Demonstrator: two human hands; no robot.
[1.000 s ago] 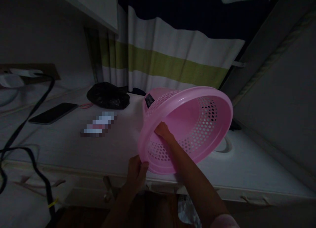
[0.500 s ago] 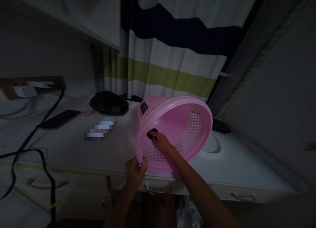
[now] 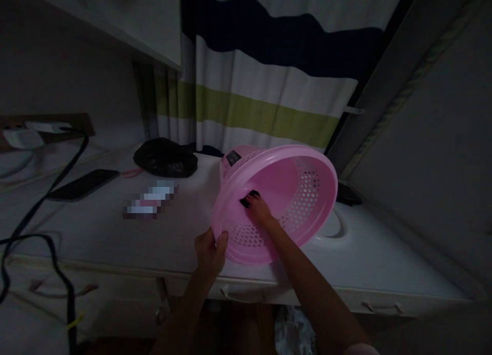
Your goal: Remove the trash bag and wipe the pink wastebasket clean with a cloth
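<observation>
A pink perforated plastic basket point(image 3: 303, 191) is tipped on its side on a white table top point(image 3: 115, 227), its mouth facing me. My left hand point(image 3: 209, 252) is closed on the near lower rim of the basket. My right hand point(image 3: 258, 210) reaches inside the basket, fingers pinched on a small dark object point(image 3: 249, 197) against the inner wall; I cannot make out what it is. A dark label point(image 3: 232, 158) sits on the basket's outer side.
A black bag point(image 3: 165, 158) lies behind the basket by a striped curtain point(image 3: 269, 109). A dark phone point(image 3: 82, 184) and black cables point(image 3: 42, 201) lie at the left. A small dark object point(image 3: 348, 195) sits at the basket's right. Drawer handles run below the table edge.
The basket has sunk lower and tilted more toward me. My right hand has moved deeper inside, and a small dark object now shows at its fingertips. My left hand keeps its hold on the rim.
</observation>
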